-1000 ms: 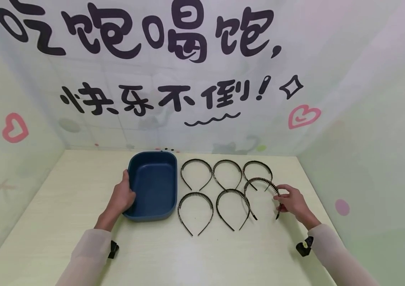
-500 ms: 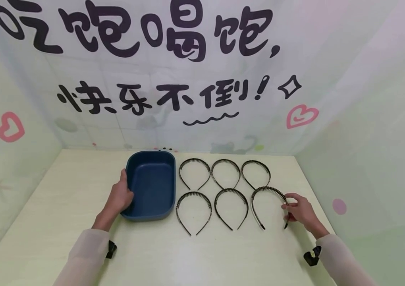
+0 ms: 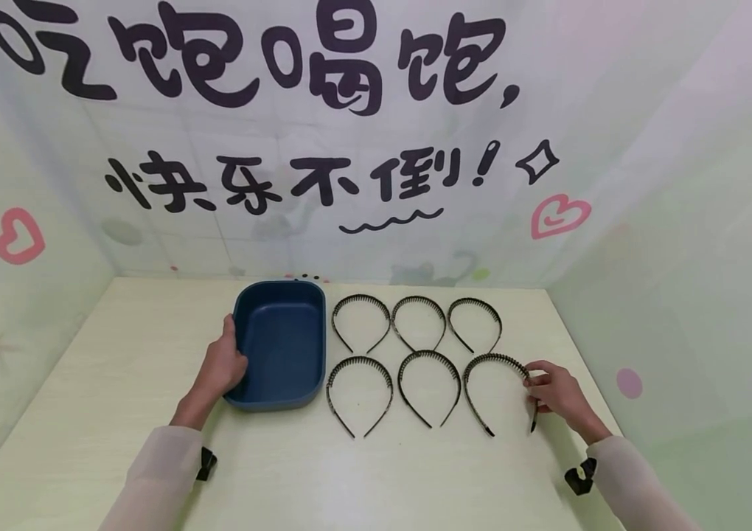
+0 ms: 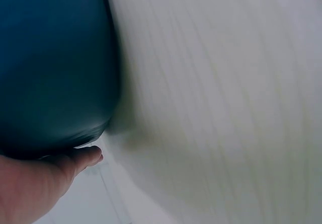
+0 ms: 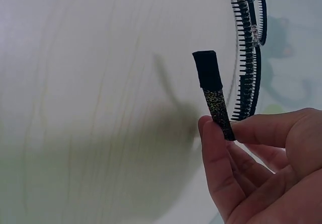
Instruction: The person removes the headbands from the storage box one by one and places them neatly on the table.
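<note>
My right hand (image 3: pixel 556 389) pinches one arm of a dark toothed headband (image 3: pixel 497 357) at the right end of the front row. In the right wrist view, thumb and fingers hold the speckled band (image 5: pixel 217 105) near its black tip, which casts a shadow on the table. Whether its other arm touches the table I cannot tell. At the left, my left hand (image 3: pixel 222 365) grips the left wall of a deep blue plastic tub (image 3: pixel 283 404), thumb at the rim. The left wrist view shows the tub's outer side (image 4: pixel 55 73) with part of the hand against it.
Left of the held headband lie two similar ones, a front-middle headband (image 3: pixel 429 353) and a front-left headband (image 3: pixel 359 360). Behind them is a row with a headband (image 3: pixel 360 296) nearest the tub. Printed fabric walls (image 3: pixel 376 251) enclose the pale table (image 3: pixel 376 487).
My right hand has brought the headband right and toward me, away from overlapping its neighbours, and lowered it into line with the front row. The left hand and tub stay put.
</note>
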A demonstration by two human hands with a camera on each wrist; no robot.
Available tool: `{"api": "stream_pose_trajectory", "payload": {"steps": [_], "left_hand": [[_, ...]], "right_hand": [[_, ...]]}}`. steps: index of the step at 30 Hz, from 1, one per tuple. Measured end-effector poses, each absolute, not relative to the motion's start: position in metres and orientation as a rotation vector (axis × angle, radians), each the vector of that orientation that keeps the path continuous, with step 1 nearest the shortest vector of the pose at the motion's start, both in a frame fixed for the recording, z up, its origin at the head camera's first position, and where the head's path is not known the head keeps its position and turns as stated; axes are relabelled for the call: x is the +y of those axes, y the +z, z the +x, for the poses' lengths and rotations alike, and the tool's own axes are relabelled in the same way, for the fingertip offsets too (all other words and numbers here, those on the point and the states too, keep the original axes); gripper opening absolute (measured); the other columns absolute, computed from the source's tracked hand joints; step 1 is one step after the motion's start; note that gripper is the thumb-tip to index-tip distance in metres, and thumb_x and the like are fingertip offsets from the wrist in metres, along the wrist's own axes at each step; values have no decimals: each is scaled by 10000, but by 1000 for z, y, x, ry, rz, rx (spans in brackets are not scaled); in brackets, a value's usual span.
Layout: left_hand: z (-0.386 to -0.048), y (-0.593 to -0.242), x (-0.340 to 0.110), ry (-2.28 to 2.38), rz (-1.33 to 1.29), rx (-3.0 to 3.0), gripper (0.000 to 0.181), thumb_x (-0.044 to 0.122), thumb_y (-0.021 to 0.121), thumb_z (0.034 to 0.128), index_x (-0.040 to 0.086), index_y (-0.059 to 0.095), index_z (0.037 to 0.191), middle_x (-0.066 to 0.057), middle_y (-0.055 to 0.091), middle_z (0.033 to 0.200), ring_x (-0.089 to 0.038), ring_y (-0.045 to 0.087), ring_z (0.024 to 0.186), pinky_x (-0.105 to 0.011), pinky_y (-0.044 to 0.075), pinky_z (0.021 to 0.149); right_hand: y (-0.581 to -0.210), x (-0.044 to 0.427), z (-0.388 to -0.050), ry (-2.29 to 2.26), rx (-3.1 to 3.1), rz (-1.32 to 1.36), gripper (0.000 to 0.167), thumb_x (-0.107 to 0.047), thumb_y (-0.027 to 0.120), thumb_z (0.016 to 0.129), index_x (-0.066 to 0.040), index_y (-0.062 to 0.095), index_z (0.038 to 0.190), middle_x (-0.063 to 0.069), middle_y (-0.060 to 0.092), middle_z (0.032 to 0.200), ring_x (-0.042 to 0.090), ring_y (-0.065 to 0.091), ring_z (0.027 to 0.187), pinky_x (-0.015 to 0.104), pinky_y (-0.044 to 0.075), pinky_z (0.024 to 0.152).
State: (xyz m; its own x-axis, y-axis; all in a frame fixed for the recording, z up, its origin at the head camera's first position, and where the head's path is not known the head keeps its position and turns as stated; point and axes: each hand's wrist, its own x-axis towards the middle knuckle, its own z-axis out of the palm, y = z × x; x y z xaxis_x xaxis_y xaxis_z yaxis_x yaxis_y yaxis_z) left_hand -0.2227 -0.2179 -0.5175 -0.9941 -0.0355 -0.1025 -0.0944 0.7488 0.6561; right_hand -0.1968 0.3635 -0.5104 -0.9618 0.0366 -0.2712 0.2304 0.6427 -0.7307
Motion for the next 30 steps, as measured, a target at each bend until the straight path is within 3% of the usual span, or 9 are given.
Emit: {"api": "stream_pose_trajectory", "payload": {"steps": [4, 11, 18, 23, 26, 29, 30], "left_hand": [[-222, -519, -218, 1075, -112, 2856, 810, -57, 410, 863, -137, -55, 1522, -292, 611, 810, -359, 605, 818, -458, 463, 732], [-221, -519, -217, 1087, -104, 2855, 799, -56, 399, 872, -137, -60, 1522, -240, 591, 740, -328, 595, 750, -427, 455, 684], [-223, -516, -217, 1076, -112, 2860, 825, -60, 423, 852, -139, -52, 1522, -302, 606, 807, -350, 603, 767, -443, 464, 690], [-226, -516, -219, 1094, -117, 2867, 800, -53, 405, 858, -140, -29, 1524, -445, 531, 1199, -490, 587, 1041, -533, 476, 835], [-226, -513, -220, 1128, -92, 2835, 753, 8, 399, 934, -133, -44, 1526, -440, 281, 1459, -535, 384, 1321, -597, 375, 1034], [-226, -503, -223, 1167, -76, 2870, 733, 167, 397, 1028, -93, -55, 1543, -378, 94, 1565, -539, 179, 1422, -628, 227, 1120], [-227, -499, -224, 1167, -75, 2917, 730, 230, 391, 1044, -75, -32, 1554, -355, 84, 1582, -541, 168, 1425, -643, 218, 1114]], "right_hand": [[-511, 362, -197, -1198, 2643, 208, 374, 23, 602, 904, 88, 550, 1269, 276, 669, 1093, 211, 677, 804, 377, 568, 625], [-513, 361, -200, -1175, 2652, 220, 365, 29, 602, 888, 104, 558, 1242, 267, 651, 1077, 204, 664, 798, 372, 571, 639], [-514, 358, -202, -1120, 2691, 227, 339, 19, 620, 874, 95, 586, 1202, 242, 657, 1046, 187, 647, 780, 348, 555, 617], [-510, 353, -206, -962, 2786, 202, 323, -83, 622, 910, 68, 616, 1196, 258, 666, 1104, 273, 672, 836, 372, 547, 650], [-504, 350, -210, -857, 2887, 132, 344, -149, 600, 948, 64, 617, 1218, 270, 660, 1141, 375, 669, 940, 442, 540, 713], [-497, 342, -217, -794, 2996, -10, 405, -197, 575, 979, 72, 584, 1281, 296, 625, 1210, 451, 620, 1066, 529, 510, 806], [-495, 339, -220, -778, 3031, -61, 426, -206, 572, 985, 76, 569, 1306, 305, 607, 1241, 467, 596, 1109, 556, 494, 849]]}}
